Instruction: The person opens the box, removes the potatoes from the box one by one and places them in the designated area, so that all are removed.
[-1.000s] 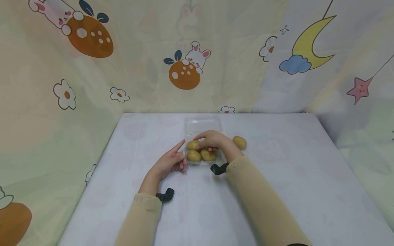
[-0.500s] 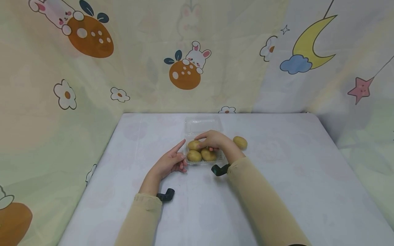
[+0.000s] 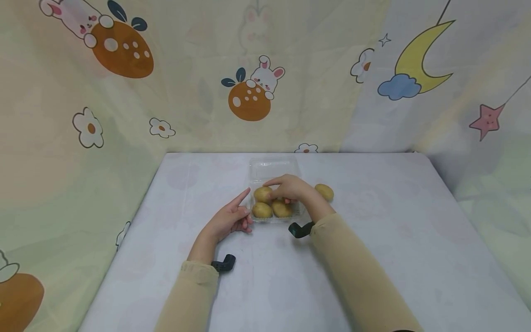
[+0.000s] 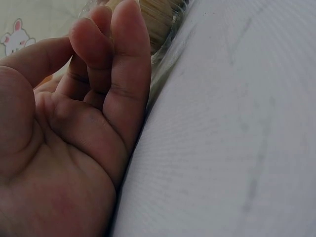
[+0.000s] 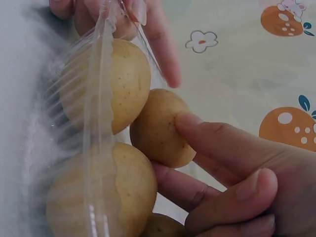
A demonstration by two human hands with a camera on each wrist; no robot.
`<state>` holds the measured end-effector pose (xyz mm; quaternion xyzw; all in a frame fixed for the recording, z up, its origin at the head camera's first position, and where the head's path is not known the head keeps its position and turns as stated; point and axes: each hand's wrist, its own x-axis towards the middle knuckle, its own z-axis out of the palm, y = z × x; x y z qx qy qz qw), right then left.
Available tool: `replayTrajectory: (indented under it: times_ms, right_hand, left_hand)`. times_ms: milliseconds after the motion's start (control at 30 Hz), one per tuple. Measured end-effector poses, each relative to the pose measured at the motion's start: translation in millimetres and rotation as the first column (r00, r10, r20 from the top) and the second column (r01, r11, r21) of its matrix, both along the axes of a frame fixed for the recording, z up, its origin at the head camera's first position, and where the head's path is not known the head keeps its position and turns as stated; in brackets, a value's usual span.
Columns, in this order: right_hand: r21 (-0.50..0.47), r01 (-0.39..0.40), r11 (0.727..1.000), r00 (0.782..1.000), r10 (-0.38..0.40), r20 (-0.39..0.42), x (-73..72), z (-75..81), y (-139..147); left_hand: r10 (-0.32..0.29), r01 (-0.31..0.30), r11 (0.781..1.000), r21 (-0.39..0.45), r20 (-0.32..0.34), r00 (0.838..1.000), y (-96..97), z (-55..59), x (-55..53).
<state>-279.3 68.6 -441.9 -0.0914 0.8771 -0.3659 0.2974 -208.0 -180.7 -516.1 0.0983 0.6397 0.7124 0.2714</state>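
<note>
A clear plastic clamshell box (image 3: 296, 213), lid (image 3: 274, 169) laid back, holds several potatoes. My right hand (image 3: 289, 188) pinches the back-left potato (image 5: 163, 129) between thumb and fingers, inside the box. Two more potatoes lie along the front, one at left (image 3: 262, 210) and one at right (image 3: 282, 209). Part of another potato (image 5: 163, 225) shows under the right hand's fingers. At the box's left front corner, my left hand (image 3: 227, 218) pinches the rim with its thumb and curled fingers, while the index finger lies straight along the left wall.
One loose potato (image 3: 324, 192) lies on the table right of the box, just behind the right forearm. The white-covered table (image 3: 257, 286) ends at a printed cloth backdrop (image 3: 182, 92). Dark wrist cameras, on the left wrist (image 3: 224, 263) and right wrist (image 3: 300, 229), jut inward.
My right hand and wrist have shifted slightly to the right and back, and the held potato has moved a little with them. The left hand stays where it was.
</note>
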Motion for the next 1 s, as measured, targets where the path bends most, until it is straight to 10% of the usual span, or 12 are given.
replayTrajectory:
  times_ms: [1000]
  right_hand:
    - [-0.163, -0.002, 0.987, 0.997, -0.011, -0.079, 9.3, 17.3, 55.2]
  left_hand:
    - [-0.003, 0.003, 1.0, 0.013, -0.002, 1.0, 0.7, 0.3, 0.6]
